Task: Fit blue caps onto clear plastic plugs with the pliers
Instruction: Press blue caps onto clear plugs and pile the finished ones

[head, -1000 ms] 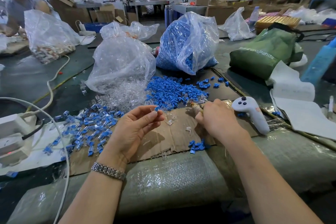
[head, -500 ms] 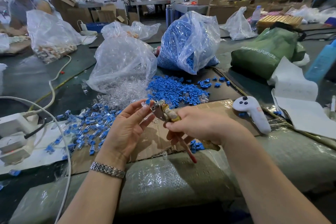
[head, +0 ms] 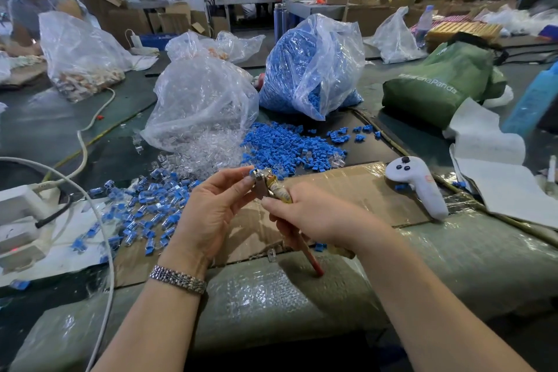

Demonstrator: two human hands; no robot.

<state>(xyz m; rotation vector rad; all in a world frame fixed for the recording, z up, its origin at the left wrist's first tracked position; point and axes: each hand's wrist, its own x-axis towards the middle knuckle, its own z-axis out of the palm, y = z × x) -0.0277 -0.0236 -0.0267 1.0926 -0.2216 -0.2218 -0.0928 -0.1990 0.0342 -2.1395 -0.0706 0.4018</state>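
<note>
The pliers (head: 273, 190) are gripped in the right hand (head: 320, 214), whose fingers are curled round the taped handles; one red-tipped handle end sticks out below the hand towards the near edge. The metal head of the pliers is raised just above the cardboard sheet (head: 356, 190). The left hand (head: 211, 208) is held palm up just left of it, and a small part is pinched between thumb and forefinger right at the pliers' head; whether it is a cap, a plug or both cannot be told. A metal watch band (head: 178, 279) is worn on the left wrist.

Left of the hands, a spread of capped plugs (head: 145, 214) is seen on the cardboard and on white paper. Just beyond the hands, a heap of loose blue caps (head: 290, 145) is laid out, with a pile of clear plastic plugs (head: 208, 154) beside it on the left, spilling from a clear bag (head: 199, 100). Farther back, a bag of blue caps (head: 308, 69) is stood. To the right, a white controller (head: 419, 184) is laid on the cardboard's edge, and a green bag (head: 437, 81) is seen far right. At the near left, a white power strip (head: 18, 220) with cables is placed.
</note>
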